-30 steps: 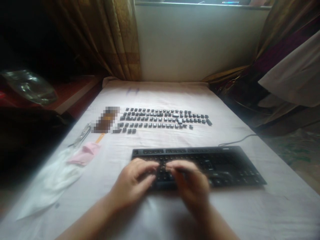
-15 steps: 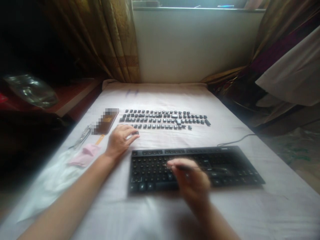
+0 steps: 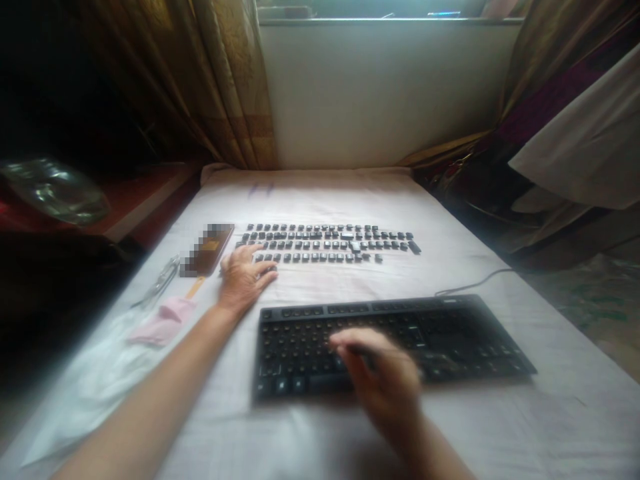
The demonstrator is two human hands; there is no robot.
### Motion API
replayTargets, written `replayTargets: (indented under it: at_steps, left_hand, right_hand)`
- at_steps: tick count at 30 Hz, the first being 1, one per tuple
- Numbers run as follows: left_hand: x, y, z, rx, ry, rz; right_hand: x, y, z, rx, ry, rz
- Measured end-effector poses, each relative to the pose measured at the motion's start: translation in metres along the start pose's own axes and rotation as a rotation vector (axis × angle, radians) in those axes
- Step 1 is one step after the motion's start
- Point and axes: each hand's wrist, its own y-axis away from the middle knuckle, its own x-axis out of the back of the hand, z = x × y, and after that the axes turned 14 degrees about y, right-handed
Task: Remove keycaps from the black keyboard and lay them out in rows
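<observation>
My left hand (image 3: 243, 279) rests on the cloth at the left end of the rows of loose black keycaps (image 3: 320, 257). Its fingers are spread, with thumb and forefinger beside a single keycap (image 3: 273, 269) in front of the rows. Over the middle of a black keyboard (image 3: 295, 385), my right hand (image 3: 383, 373) is closed on a thin dark tool (image 3: 361, 349). The tool's kind is blurred, and the hand covers part of the keyboard. Much of the keyboard is without keycaps, though several remain along its bottom row.
A brown phone-like object (image 3: 216, 250), partly pixelated, lies left of the keycaps. Nearer are a pink cloth (image 3: 164, 321), a thin metal item (image 3: 167, 277) and a white plastic bag (image 3: 95, 380). The keyboard's cable (image 3: 470, 279) runs off to the right.
My left hand's fingers have spread wider and reach out toward the keycap rows. The right hand stays over the keyboard with the tool. The view has shifted slightly.
</observation>
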Motion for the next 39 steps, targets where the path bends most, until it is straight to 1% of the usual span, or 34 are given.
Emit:
replayTargets:
  at_steps: [7, 9, 12, 16, 19, 22, 25, 31, 34, 39]
  left_hand:
    - [0.000, 0.001, 0.001, 0.008, -0.029, -0.004]
    - [0.001, 0.001, 0.001, 0.009, -0.034, -0.002]
    - [0.002, 0.003, 0.001, 0.009, -0.036, 0.003]
    - [0.004, 0.008, 0.003, -0.012, -0.040, 0.035]
    - [0.009, 0.013, 0.009, -0.045, -0.030, 0.071]
    - [0.013, 0.020, 0.015, -0.055, 0.015, 0.094]
    - [0.017, 0.027, 0.019, -0.043, 0.058, 0.106]
    - [0.022, 0.043, 0.025, -0.004, 0.105, 0.082]
    - [0.023, 0.053, 0.026, 0.032, 0.132, 0.066]
    - [0.024, 0.071, 0.030, 0.102, 0.156, 0.043]
  right_hand:
    - [0.001, -0.003, 0.000, -0.003, -0.001, 0.022]
    - [0.002, -0.001, 0.002, -0.027, -0.020, 0.027]
    - [0.003, 0.001, 0.008, -0.132, -0.060, 0.068]
    - [0.009, -0.001, 0.014, -0.342, -0.037, 0.126]
    - [0.013, -0.006, 0.015, -0.481, -0.110, 0.175]
    - [0.016, -0.011, 0.016, -0.569, -0.167, 0.221]
    - [0.018, -0.014, 0.018, -0.628, -0.156, 0.231]
    - [0.024, -0.022, 0.019, -0.698, -0.149, 0.295]
    - [0.023, -0.023, 0.021, -0.707, -0.181, 0.277]
    - [0.015, -0.019, 0.021, -0.657, -0.239, 0.223]
